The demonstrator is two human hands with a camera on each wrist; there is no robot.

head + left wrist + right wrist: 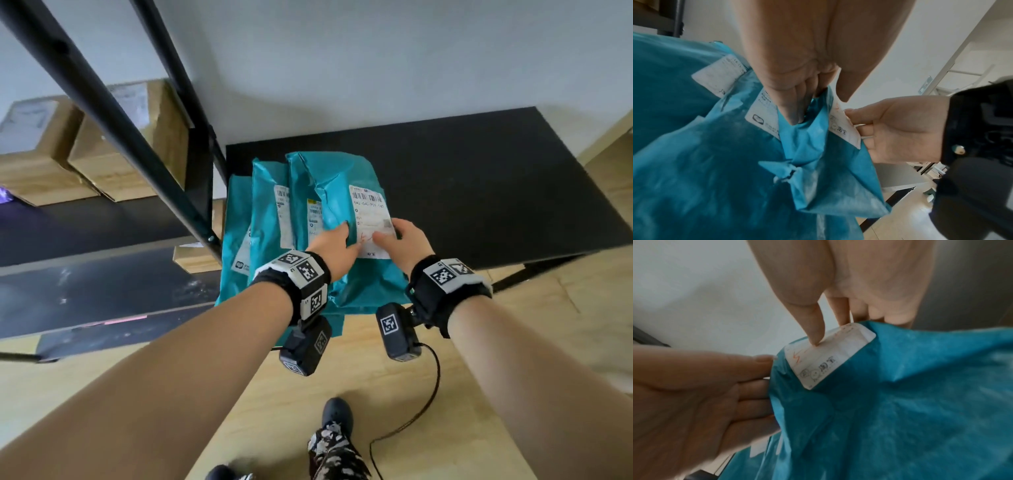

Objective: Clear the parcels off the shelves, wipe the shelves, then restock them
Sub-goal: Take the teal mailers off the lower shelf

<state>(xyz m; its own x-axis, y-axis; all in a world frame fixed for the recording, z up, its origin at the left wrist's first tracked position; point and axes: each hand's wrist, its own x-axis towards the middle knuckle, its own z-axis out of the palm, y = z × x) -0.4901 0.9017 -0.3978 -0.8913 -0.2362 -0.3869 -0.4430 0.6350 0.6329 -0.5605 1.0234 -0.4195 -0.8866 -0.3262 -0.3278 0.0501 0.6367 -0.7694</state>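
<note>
I see both hands gripping one teal parcel [346, 205]: my left hand [334, 245] pinches its edge, my right hand [400, 240] presses thumb on its white label [371, 219] (fingers tucked behind). It leans against more teal parcels [270, 219] beside the black shelf [479, 178].

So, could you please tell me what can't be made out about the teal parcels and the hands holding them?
- Head view: how many teal parcels there are; they overlap.
- Head view: the front parcel's label, too small to read, its lower part covered by the right hand.
- Left wrist view: the left hand fingertips, tucked behind a fold.
- Right wrist view: the right hand's fingertips, behind the parcel.
</note>
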